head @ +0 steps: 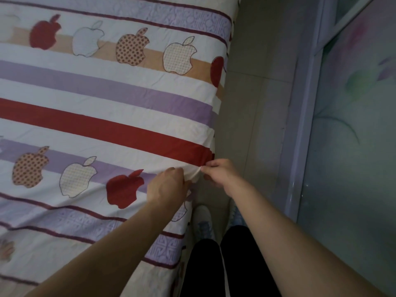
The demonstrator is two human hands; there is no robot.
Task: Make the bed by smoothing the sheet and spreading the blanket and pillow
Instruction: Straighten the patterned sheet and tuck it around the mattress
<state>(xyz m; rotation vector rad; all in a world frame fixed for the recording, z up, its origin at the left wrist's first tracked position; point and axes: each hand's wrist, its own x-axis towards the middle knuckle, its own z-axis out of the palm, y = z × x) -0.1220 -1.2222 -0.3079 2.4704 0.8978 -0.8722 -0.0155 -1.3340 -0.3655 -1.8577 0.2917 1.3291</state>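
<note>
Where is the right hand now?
In the head view, the right hand pinches the sheet at the bed's right edge, just right of the left hand.

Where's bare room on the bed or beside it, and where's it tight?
Free: the sheet top, bare across its stripes; the floor strip between bed edge and glass door. Tight: the edge where left hand and right hand pinch the sheet, shoes just below.

Counted 1 sheet (107, 86). There were 2 hands: left hand (169, 185) and right hand (220, 174). There were 2 shoes: left shoe (201, 219) and right shoe (235, 215). Apple prints: upper row (131, 47) had 5 clear plus 1 faint at the frame edge; lower row (77, 177) had 3 clear plus 1 partly hidden. There was 1 wide red stripe (107, 123).
</note>
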